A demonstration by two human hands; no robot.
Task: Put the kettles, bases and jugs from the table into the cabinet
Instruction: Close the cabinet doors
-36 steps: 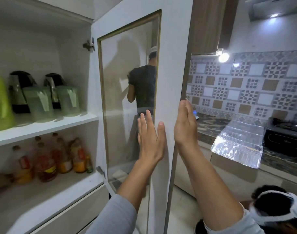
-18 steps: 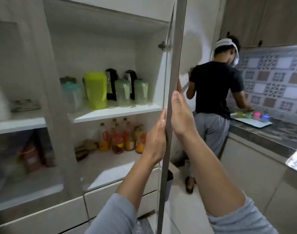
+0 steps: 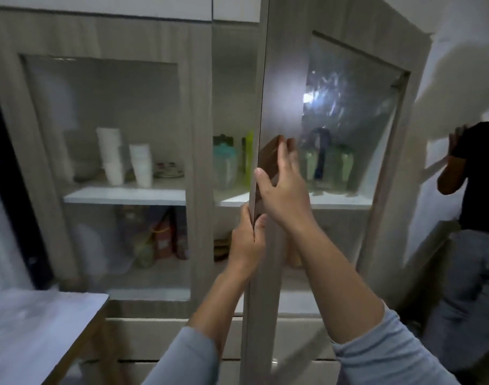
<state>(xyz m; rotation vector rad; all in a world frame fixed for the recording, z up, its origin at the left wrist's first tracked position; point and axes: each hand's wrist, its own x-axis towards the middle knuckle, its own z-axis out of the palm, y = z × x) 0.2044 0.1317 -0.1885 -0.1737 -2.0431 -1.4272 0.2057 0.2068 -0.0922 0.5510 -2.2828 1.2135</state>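
Note:
The cabinet's right glass door (image 3: pixel 282 87) stands nearly closed, a narrow gap left at its free edge. My left hand (image 3: pixel 247 243) grips that edge from the left, fingers wrapped round it. My right hand (image 3: pixel 283 187) lies flat on the door's front with fingers spread. Through the glass, two kettles with pale green jugs (image 3: pixel 329 165) stand on the white shelf (image 3: pixel 340 201). In the gap show a teal-lidded jug (image 3: pixel 223 162) and a yellow-green jug (image 3: pixel 248 157).
The left glass door (image 3: pixel 104 173) is closed over stacked white cups (image 3: pixel 112 154) and packets below. A white table (image 3: pixel 37 332) corner sits at lower left. Another person (image 3: pixel 476 218) in a black shirt stands close on the right. Drawers (image 3: pixel 165 337) lie under the doors.
The right door has swung from wide open to almost closed, with both hands on it. My view has turned left to face the cabinet front, and the table has come into sight.

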